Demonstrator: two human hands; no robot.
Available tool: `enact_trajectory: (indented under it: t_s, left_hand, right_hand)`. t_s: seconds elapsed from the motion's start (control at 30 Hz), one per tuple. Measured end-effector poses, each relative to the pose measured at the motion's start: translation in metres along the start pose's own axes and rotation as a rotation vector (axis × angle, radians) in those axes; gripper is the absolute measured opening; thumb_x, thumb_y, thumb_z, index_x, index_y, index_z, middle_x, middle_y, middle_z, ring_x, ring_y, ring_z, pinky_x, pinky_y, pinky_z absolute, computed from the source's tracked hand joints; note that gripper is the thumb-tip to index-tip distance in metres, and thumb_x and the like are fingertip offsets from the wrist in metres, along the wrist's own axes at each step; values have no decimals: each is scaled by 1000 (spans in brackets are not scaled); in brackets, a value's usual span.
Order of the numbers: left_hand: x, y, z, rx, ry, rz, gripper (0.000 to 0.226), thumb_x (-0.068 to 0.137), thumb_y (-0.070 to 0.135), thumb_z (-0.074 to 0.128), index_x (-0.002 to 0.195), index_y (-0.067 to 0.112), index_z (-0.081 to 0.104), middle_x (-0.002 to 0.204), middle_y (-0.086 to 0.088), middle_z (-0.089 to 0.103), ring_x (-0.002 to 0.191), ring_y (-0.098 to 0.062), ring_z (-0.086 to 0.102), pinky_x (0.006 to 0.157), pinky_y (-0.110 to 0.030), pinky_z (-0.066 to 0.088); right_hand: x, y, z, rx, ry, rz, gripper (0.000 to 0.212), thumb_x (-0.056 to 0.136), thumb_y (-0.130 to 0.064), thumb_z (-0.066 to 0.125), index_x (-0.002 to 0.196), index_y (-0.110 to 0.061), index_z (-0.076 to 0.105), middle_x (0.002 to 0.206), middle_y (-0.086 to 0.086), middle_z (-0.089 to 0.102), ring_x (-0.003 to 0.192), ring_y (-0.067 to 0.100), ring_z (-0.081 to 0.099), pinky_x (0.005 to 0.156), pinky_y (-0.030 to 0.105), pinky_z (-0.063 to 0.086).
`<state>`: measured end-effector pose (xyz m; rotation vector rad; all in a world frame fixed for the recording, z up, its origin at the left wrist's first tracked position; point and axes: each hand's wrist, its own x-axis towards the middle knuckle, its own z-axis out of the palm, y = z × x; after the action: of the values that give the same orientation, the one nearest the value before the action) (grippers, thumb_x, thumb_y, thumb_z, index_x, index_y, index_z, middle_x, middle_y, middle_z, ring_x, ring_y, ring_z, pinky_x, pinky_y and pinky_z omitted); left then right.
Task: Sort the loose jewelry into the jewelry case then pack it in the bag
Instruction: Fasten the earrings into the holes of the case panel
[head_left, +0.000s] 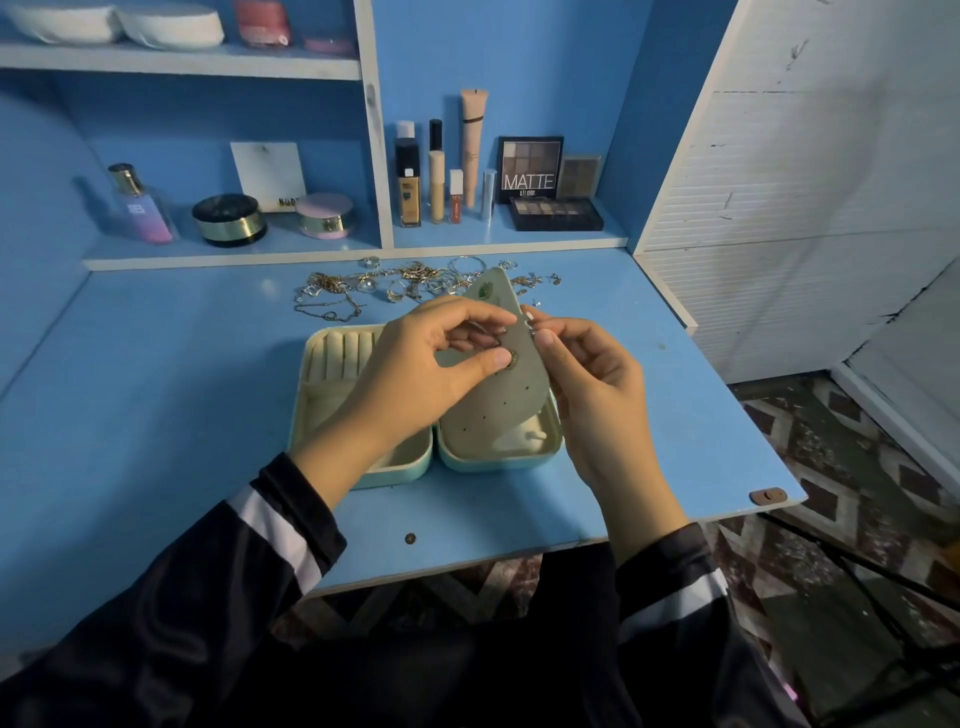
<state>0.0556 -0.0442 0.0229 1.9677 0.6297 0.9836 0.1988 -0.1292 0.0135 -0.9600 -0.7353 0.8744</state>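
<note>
An open mint-green jewelry case (332, 338) lies on the blue desk, with ring rolls in its left half. Its perforated earring flap (511, 410) stands raised from the right half. My left hand (431, 364) pinches a small round earring (510, 359) against the front of the flap. From behind the flap's edge, my right hand (587, 379) pinches the earring's small back piece. Another green earring (485, 291) sits near the top of the flap. Loose gold and silver jewelry (374, 288), chains and rings, lies in a heap behind the case.
A shelf behind the desk holds cosmetics: a perfume bottle (137, 208), powder jars (228, 221), foundation tubes (408, 182) and eyeshadow palettes (556, 213). A white slatted panel (779, 208) stands at the right. The desk's front edge (467, 558) is close to me; patterned floor lies below.
</note>
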Motion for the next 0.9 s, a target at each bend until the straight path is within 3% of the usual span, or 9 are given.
enact_trajectory:
  t_s: [0.13, 0.23, 0.37, 0.5, 0.7, 0.9]
  left_hand:
    - [0, -1, -8, 159, 7, 148, 37, 86, 13, 74, 121, 21, 65, 129, 11, 59, 123, -8, 55, 104, -31, 46]
    - [1, 0, -15, 235, -34, 174, 43, 89, 14, 70, 131, 20, 61, 143, 12, 52, 134, 0, 44, 114, -27, 35]
    - [1, -1, -26, 301, -58, 247, 41, 90, 10, 68, 129, 18, 62, 139, 10, 55, 131, 3, 46, 111, -15, 32]
    - [0, -4, -36, 294, -64, 305, 36, 89, 11, 69, 124, 19, 65, 134, 3, 58, 129, -9, 51, 111, -29, 39]
    - [-6, -6, -44, 276, -6, 330, 26, 89, 17, 66, 115, 19, 67, 127, -1, 60, 124, -13, 55, 107, -38, 44]
    - [-11, -12, -45, 226, 40, 317, 25, 87, 11, 69, 112, 16, 66, 126, -3, 60, 123, -16, 56, 106, -41, 46]
  right_hand:
    - [-1, -1, 5, 44, -31, 1, 7, 90, -5, 59, 91, -4, 66, 112, 16, 70, 109, 24, 65, 88, 34, 51]
    - [-1, -1, 10, 66, -60, 24, 7, 91, -5, 59, 92, -4, 65, 112, 13, 70, 105, 25, 65, 87, 35, 52]
    - [0, 1, 15, 101, -119, 40, 8, 91, -6, 59, 96, -2, 64, 108, 12, 71, 103, 24, 64, 89, 34, 50]
    - [0, 2, 21, 185, -150, 78, 11, 87, -6, 59, 96, 0, 61, 96, 11, 70, 89, 19, 66, 82, 26, 53]
    - [-5, 10, 30, 273, -179, 115, 13, 84, -3, 58, 96, 3, 60, 101, 12, 71, 94, 18, 68, 82, 23, 54]
    - [-8, 20, 36, 268, -151, 94, 16, 84, -4, 60, 98, 4, 61, 110, 18, 67, 104, 24, 64, 99, 38, 51]
